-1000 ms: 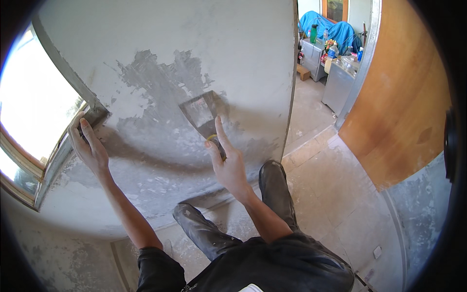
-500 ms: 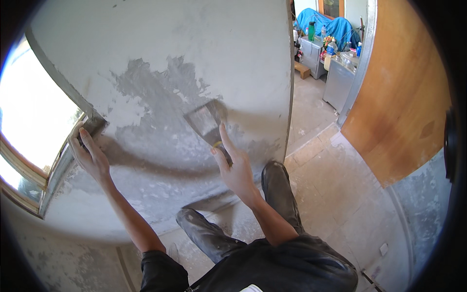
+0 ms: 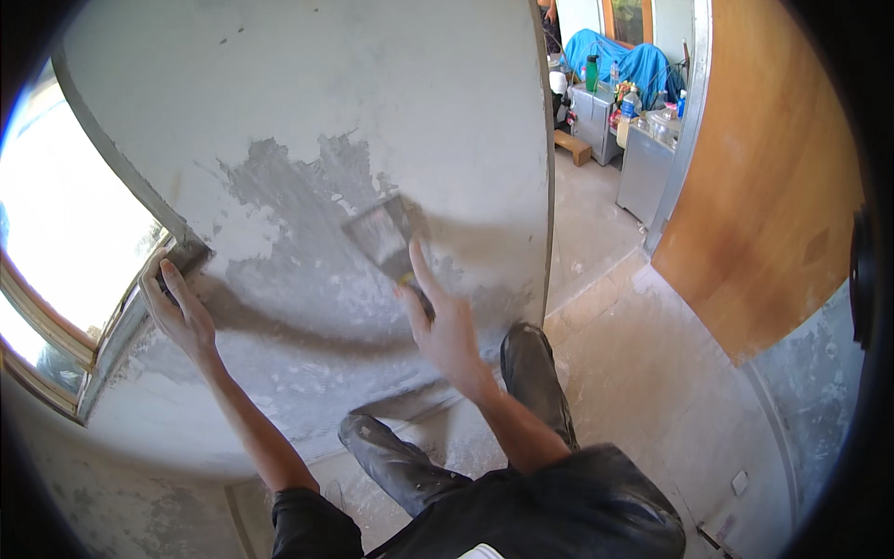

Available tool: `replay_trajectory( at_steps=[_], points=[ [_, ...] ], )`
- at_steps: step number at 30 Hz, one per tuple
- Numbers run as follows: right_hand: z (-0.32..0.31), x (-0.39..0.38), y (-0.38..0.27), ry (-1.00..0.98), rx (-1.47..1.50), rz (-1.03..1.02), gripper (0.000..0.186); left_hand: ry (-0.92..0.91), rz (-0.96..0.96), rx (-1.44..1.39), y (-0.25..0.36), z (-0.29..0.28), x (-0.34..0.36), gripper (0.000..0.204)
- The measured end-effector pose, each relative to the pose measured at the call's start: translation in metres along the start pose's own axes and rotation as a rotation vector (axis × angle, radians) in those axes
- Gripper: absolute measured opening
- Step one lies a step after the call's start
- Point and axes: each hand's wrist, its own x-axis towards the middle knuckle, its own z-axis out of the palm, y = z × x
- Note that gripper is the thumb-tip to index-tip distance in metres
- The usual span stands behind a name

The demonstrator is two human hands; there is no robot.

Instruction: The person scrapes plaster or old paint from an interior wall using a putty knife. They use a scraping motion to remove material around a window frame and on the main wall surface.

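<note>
My right hand (image 3: 447,331) grips a wide putty knife (image 3: 377,228) by its handle, the index finger stretched along toward the blade. The blade lies against or very near the wall (image 3: 447,112), at the right side of a rough grey patch (image 3: 307,186) in the pale coating; motion blurs it a little. At the window's lower right corner, my left hand (image 3: 182,303) is closed around a second scraper (image 3: 191,256) with a dark, broad blade. Its handle is mostly hidden by my fingers. Both knees are bent close to the wall.
Left of the wall patch is a bright window (image 3: 70,214) with a wooden frame. To the right, a doorway leads past an orange-brown wooden panel (image 3: 764,186) to metal cabinets (image 3: 647,172), bottles and a blue cover (image 3: 624,61). Part of a person (image 3: 551,17) shows beyond.
The view has tilted slightly, so the wall patch sits lower. My right hand and putty knife have slid a little up the wall. The left hand keeps its hold by the window.
</note>
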Motion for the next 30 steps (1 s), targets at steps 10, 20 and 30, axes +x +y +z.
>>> replay_trajectory(
  at_steps=[10, 20, 30],
  points=[
    [0.016, -0.013, 0.023, -0.024, 0.04, 0.074, 0.064, -0.021, 0.006, -0.023, -0.002, -0.002, 0.0, 0.035],
    [-0.002, 0.026, -0.019, -0.105, -0.004, 0.125, 0.062, 0.019, 0.021, -0.01, -0.003, -0.003, -0.002, 0.035],
    [-0.008, -0.019, 0.013, -0.099, -0.089, 0.136, 0.06, 0.043, 0.002, 0.006, 0.003, -0.001, -0.001, 0.035]
  ],
)
